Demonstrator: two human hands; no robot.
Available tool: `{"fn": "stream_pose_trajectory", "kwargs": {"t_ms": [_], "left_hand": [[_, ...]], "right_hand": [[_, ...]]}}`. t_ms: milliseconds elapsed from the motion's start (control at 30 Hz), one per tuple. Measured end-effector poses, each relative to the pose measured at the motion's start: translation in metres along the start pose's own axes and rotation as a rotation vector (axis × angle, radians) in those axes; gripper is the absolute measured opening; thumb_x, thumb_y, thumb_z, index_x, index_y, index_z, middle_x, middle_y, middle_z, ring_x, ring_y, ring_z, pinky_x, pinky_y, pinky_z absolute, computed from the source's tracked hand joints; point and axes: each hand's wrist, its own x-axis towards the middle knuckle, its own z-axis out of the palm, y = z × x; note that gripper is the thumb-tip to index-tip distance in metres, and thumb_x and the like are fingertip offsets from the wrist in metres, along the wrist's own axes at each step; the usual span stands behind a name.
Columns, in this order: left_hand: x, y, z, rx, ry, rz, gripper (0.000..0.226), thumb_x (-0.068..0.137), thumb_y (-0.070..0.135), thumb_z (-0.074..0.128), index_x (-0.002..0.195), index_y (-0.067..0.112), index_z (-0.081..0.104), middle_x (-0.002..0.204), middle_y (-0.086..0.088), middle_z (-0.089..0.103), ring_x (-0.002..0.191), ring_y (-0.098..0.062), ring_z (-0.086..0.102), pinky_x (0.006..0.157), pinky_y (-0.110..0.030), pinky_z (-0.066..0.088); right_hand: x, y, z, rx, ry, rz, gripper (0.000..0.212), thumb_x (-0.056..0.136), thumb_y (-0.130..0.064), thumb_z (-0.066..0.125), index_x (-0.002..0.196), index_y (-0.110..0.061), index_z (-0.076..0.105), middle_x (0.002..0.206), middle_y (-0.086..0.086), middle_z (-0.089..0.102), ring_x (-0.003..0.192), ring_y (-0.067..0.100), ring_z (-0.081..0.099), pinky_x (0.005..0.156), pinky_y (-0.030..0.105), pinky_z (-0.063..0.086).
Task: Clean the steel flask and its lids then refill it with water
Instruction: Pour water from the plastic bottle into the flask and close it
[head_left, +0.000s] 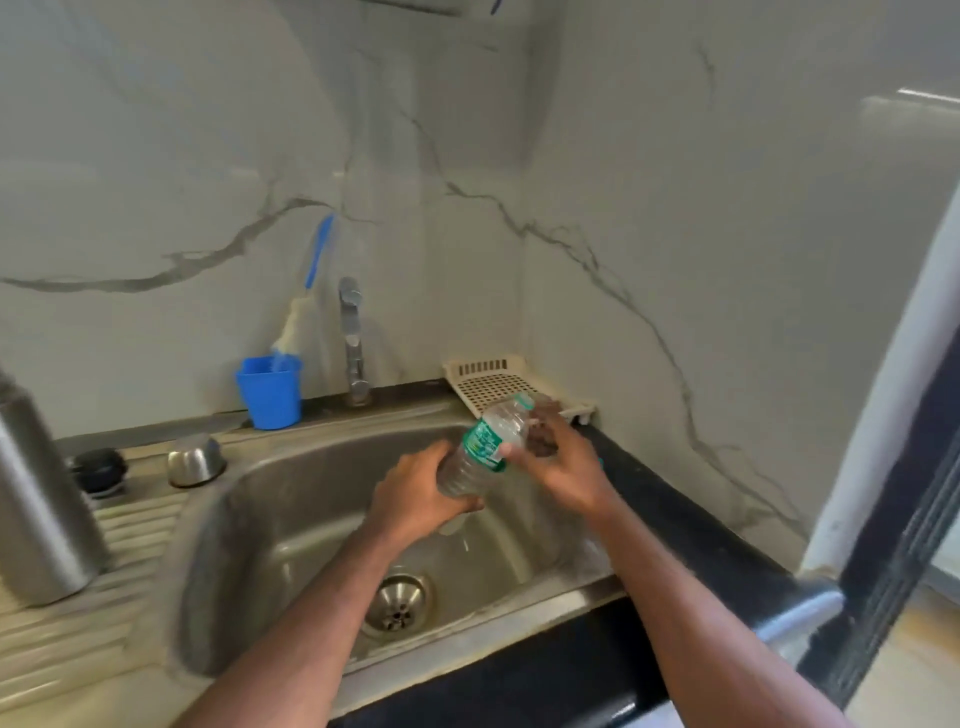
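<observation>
We've got both hands curled round a clear plastic water bottle with a green label (485, 447) over the sink — left hand (415, 499) at its base, right hand (563, 462) near the neck — while the tall brushed-steel flask (39, 499) stands uncapped at far left, lids beside it, refill not yet done.

There were two hands (415, 493) (563, 467), one plastic bottle (483, 447), one steel flask (36, 499), two lids (196, 460) (100, 469), one blue cup (270, 392), one brush (306, 296).

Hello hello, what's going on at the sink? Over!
Left hand and right hand both grip the plastic water bottle over the sink. Steel flask stands on the drainboard, lids off beside it. Nothing in the way.
</observation>
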Motion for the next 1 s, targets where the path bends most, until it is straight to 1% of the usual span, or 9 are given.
{"fn": "stream_pose_trajectory", "kwargs": {"t_ms": [67,133,300,467,600,700,800,900,1000], "left_hand": [[0.0,0.001,0.002,0.049,0.013,0.014,0.071,0.065,0.058,0.089,0.124,0.032,0.061,0.116,0.012,0.071,0.101,-0.012,0.068,0.085,-0.034,0.055],[-0.002,-0.001,0.003,0.112,0.013,0.015,0.071,0.07,0.054,0.088,0.129,0.025,0.06,0.119,0.009,0.069,0.103,-0.013,0.066,0.083,-0.031,0.05],[-0.008,-0.008,0.0,0.173,0.011,-0.008,0.071,0.07,0.055,0.087,0.127,0.025,0.058,0.12,0.006,0.07,0.104,-0.016,0.067,0.088,-0.042,0.056],[-0.011,-0.015,-0.015,0.191,0.006,-0.043,0.074,0.068,0.052,0.09,0.13,0.027,0.057,0.12,0.007,0.068,0.105,-0.016,0.066,0.09,-0.044,0.057],[-0.014,-0.045,-0.035,0.225,-0.049,-0.115,0.076,0.067,0.056,0.088,0.131,0.032,0.054,0.122,0.008,0.068,0.105,-0.015,0.066,0.09,-0.047,0.057],[-0.022,-0.066,-0.048,0.214,-0.001,-0.211,0.089,0.072,0.052,0.086,0.148,0.027,0.045,0.14,0.002,0.061,0.122,-0.02,0.06,0.101,-0.049,0.051],[-0.023,-0.08,-0.058,0.158,0.039,-0.26,0.083,0.072,0.048,0.088,0.143,0.027,0.051,0.137,0.003,0.063,0.121,-0.02,0.061,0.1,-0.044,0.051],[-0.02,-0.092,-0.065,0.077,0.072,-0.277,0.075,0.069,0.043,0.091,0.135,0.028,0.058,0.13,0.005,0.068,0.113,-0.016,0.064,0.094,-0.037,0.05],[-0.015,-0.102,-0.066,0.05,0.08,-0.272,0.071,0.069,0.038,0.092,0.131,0.026,0.061,0.126,0.005,0.07,0.109,-0.015,0.065,0.09,-0.033,0.049]], "right_hand": [[0.006,0.01,-0.02,-0.226,0.201,0.01,0.029,0.087,-0.03,0.079,0.113,-0.031,0.066,0.104,-0.011,0.071,0.09,-0.001,0.067,0.077,0.018,0.053],[0.01,0.019,-0.039,-0.53,0.298,0.138,0.022,0.087,-0.025,0.074,0.108,-0.025,0.069,0.101,-0.002,0.07,0.093,0.015,0.066,0.081,0.028,0.053],[0.013,0.031,-0.05,-0.842,0.107,0.312,0.036,0.089,-0.03,0.07,0.125,-0.027,0.068,0.127,0.003,0.065,0.117,0.025,0.059,0.098,0.035,0.049],[0.015,0.028,-0.04,-0.896,0.126,0.261,0.023,0.093,-0.02,0.067,0.116,-0.023,0.073,0.121,0.004,0.069,0.11,0.024,0.063,0.095,0.034,0.05],[0.027,0.023,-0.008,-0.655,0.157,0.09,0.031,0.096,-0.017,0.064,0.126,-0.021,0.069,0.133,0.005,0.062,0.12,0.025,0.06,0.105,0.035,0.047],[0.046,0.011,0.038,-0.487,0.102,0.006,0.017,0.094,-0.03,0.07,0.108,-0.021,0.073,0.111,0.002,0.069,0.1,0.019,0.064,0.091,0.033,0.053],[0.067,0.004,0.084,-0.168,0.19,0.068,0.017,0.086,-0.033,0.08,0.084,-0.02,0.068,0.077,-0.005,0.067,0.071,0.009,0.061,0.069,0.025,0.049],[0.084,0.0,0.11,0.274,0.242,0.155,0.024,0.084,-0.029,0.082,0.083,-0.011,0.067,0.075,0.003,0.073,0.072,0.016,0.07,0.072,0.031,0.058],[0.093,0.003,0.119,0.445,0.164,0.154,0.018,0.084,-0.012,0.082,0.081,-0.008,0.065,0.078,0.006,0.076,0.08,0.017,0.072,0.075,0.03,0.058]]}}
